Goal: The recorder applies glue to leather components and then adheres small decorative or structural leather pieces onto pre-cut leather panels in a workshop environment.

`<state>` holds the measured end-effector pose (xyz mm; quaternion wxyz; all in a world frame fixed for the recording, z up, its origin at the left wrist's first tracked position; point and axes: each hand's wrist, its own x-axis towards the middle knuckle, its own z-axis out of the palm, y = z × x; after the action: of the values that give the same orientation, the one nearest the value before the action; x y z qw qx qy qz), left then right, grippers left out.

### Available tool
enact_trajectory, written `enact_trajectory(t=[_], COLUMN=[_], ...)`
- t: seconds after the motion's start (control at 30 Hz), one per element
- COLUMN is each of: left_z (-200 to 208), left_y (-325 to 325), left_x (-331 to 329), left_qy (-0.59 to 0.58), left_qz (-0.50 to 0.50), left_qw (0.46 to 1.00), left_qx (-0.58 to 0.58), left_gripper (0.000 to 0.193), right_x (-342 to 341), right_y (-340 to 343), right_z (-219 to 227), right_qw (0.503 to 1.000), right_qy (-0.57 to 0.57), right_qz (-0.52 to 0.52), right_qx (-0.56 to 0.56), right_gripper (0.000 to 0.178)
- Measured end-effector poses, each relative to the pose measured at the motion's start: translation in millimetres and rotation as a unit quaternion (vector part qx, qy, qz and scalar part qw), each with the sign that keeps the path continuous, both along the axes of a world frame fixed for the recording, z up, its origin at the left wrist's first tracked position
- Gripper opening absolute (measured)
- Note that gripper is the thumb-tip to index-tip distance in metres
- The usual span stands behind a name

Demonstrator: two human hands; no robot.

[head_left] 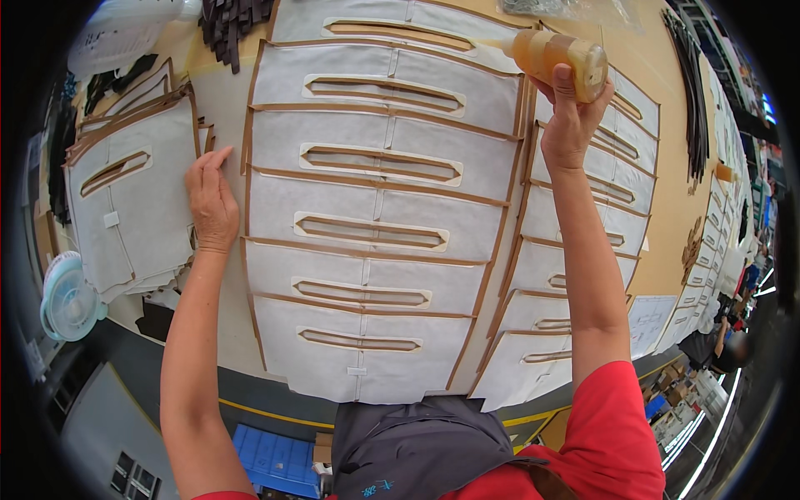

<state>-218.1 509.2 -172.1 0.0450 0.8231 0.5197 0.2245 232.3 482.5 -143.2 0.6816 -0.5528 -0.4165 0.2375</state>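
Observation:
My right hand (575, 125) is wrapped round a squeeze bottle (537, 52) of amber liquid, probably glue. The bottle lies on its side in the air, its narrow tip pointing left over the slot of one of the farthest panels. Overlapping white panels (325, 196) with brown edges and long slots run in a column toward me. Flat and slightly bent, with nothing in it, my left hand (212, 204) rests between that column and a stack of similar panels (142, 229) on the left.
Another panel column (533, 267) lies under my right forearm. Dark strips (233, 33) sit at the far left, more black strips (690, 100) at the right. A small light-blue fan (71, 296) stands at the table's left edge. A blue crate (275, 458) is below the near edge.

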Motion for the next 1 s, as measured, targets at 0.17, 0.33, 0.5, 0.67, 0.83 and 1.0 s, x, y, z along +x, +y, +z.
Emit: enact_trajectory(t=[0.17, 0.33, 0.5, 0.67, 0.83, 1.0], left_z=[0, 0, -1, 0, -1, -2], left_y=[0, -1, -1, 0, 0, 0], left_x=[0, -1, 0, -1, -1, -3], left_qy=[0.004, 0.008, 0.006, 0.01, 0.006, 0.009], left_qz=[0.002, 0.005, 0.003, 0.002, 0.002, -0.003], left_qw=[1.0, 1.0, 1.0, 1.0, 1.0, 1.0], left_qx=[-0.004, -0.008, -0.003, 0.003, -0.001, 0.006], left_gripper=[0.03, 0.03, 0.03, 0.03, 0.03, 0.03], right_x=[1, -2, -3, -3, -8, -1], right_y=[-8, -18, -15, -19, -14, -20], right_z=[3, 7, 8, 4, 3, 2], right_qw=[1.0, 0.999, 1.0, 0.999, 1.0, 1.0], right_qy=[0.024, 0.03, 0.021, 0.03, 0.017, 0.004], right_qz=[-0.001, 0.01, 0.0, 0.007, 0.005, 0.003], right_qx=[-0.003, -0.026, -0.012, -0.016, -0.017, -0.021], right_gripper=[0.061, 0.06, 0.058, 0.057, 0.058, 0.057])
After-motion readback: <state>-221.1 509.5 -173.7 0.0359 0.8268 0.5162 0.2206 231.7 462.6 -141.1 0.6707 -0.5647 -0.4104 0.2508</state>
